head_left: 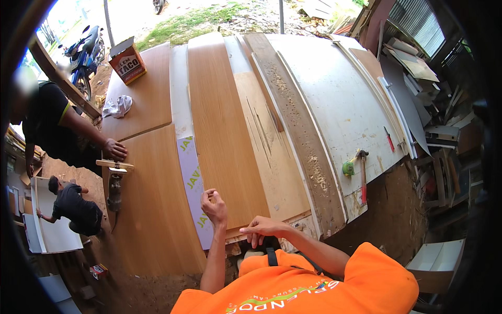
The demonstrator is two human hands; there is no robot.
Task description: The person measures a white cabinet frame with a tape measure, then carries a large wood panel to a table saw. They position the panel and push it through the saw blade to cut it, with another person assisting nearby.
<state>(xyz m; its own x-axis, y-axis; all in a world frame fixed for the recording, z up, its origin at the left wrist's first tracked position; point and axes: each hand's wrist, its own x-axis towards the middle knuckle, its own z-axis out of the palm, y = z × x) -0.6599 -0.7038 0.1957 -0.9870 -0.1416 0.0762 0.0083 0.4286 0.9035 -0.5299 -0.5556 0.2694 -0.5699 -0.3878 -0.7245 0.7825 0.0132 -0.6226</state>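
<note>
My left hand is raised over the near end of a long wood-grain panel, its fingers curled together in a pinch. Whatever may be between those fingertips is too small to make out. Close to its right, my right hand hovers near the panel's near edge, fingers loosely bent and apart, holding nothing visible. A purple strip with green lettering shows between that panel and another wood-grain sheet on the left. Right of the long panel lies a paler, scratched board.
At left, a co-worker's hand rests on the sheet beside a dark cylindrical tool. A can and white cloth sit farther back. Rightward lie a sawdust-strewn plank, green tape measure, hammer and red-handled tool.
</note>
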